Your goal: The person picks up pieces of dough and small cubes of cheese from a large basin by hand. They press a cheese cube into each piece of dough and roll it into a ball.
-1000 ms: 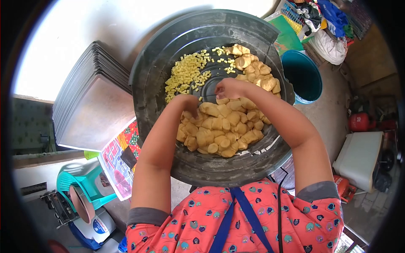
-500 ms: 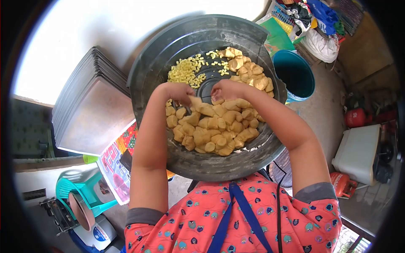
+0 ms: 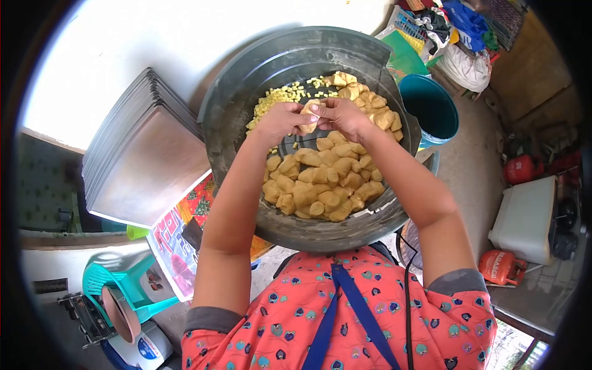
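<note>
Between my left hand [image 3: 282, 123] and my right hand [image 3: 346, 117] is a piece of dough [image 3: 311, 116], pinched by the fingers of both. The hands are raised over the middle of a big dark round basin [image 3: 296, 237]. A heap of tan dough pieces [image 3: 327, 179] fills the basin's near side. Small pale yellow cubes [image 3: 271, 102] lie at its far left, partly hidden behind my left hand. More dough lumps [image 3: 382, 117], paler and folded, line the far right side of the basin.
A stack of metal trays [image 3: 148, 154] leans at the left. Beyond the basin's right rim stands a teal bucket [image 3: 431, 111]. A teal plastic chair [image 3: 132, 283] is at lower left; a red gas cylinder [image 3: 501, 267] and a white container [image 3: 524, 222] are at the right.
Both hands have moved up from the near dough heap and come together. A dough piece is now held between them. The view has shifted slightly.
</note>
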### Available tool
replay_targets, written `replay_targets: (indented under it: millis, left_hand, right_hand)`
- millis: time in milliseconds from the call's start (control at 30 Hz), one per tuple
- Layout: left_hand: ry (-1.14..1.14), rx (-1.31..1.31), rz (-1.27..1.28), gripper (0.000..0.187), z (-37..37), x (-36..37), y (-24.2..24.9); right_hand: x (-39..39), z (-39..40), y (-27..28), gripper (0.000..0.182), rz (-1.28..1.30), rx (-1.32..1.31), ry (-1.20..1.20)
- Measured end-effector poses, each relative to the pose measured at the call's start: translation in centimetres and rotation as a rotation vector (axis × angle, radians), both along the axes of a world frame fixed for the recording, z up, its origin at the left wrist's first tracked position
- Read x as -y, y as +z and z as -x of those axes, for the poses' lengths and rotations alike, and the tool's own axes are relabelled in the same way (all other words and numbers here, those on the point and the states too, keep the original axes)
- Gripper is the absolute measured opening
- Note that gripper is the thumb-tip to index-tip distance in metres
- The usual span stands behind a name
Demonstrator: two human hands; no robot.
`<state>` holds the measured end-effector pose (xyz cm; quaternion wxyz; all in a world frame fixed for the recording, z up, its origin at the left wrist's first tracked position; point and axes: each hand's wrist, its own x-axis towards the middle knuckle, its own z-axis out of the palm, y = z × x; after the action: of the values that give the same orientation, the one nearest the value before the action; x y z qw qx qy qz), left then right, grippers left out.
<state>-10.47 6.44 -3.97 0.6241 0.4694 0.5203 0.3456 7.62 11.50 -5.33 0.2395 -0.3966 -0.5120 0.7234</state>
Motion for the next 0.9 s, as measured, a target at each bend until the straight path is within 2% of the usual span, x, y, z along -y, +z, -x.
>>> replay_targets:
  millis: [167,267,300,400,467,600,767,833,867,900]
  left_hand:
    - [0.222,0.047,-0.156,0.025,1.2,-0.1,-1.3]
    - [0.365,-0.008,-0.207,0.021,3.5,-1.0,-2.5]
    - [0.417,-0.035,-0.229,0.02,4.1,-1.4,-3.1]
    - [0.517,-0.079,-0.241,0.019,4.8,-1.7,-3.1]
    - [0.564,-0.076,-0.274,0.017,5.1,-2.1,-3.2]
    - [0.656,-0.055,-0.32,0.017,5.3,-2.2,-3.1]
    - [0.716,-0.08,-0.318,0.019,5.3,-1.7,-3.1]
    - [0.735,-0.055,-0.319,0.02,5.4,-2.2,-4.5]
    - [0.742,-0.041,-0.32,0.021,5.5,-2.5,-5.2]
    - [0.701,-0.002,-0.21,0.024,5.1,-1.9,-4.6]
  right_hand:
    - [-0.5,1.4,-0.6,0.039,-0.003,-0.004,-0.091]
    - [-1.8,2.2,-2.9,0.033,-0.29,0.34,-0.009]
    - [-3.5,2.8,-7.0,0.024,-0.605,0.436,0.008]
    - [-3.5,4.9,-9.1,0.023,-0.667,0.731,0.219]
    - [-3.2,6.2,-11.8,0.023,-0.758,0.75,0.329]
    - [-1.5,7.9,-12.5,0.023,-0.912,0.887,0.61]
    - [-0.6,8.7,-11.5,0.014,-1.02,0.922,0.633]
    - [-0.5,8.7,-11.8,0.014,-1.066,0.913,0.597]
    - [-0.8,8.6,-12.0,0.016,-0.98,0.876,0.527]
    - [-1.2,8.4,-12.2,0.019,-0.893,0.839,0.457]
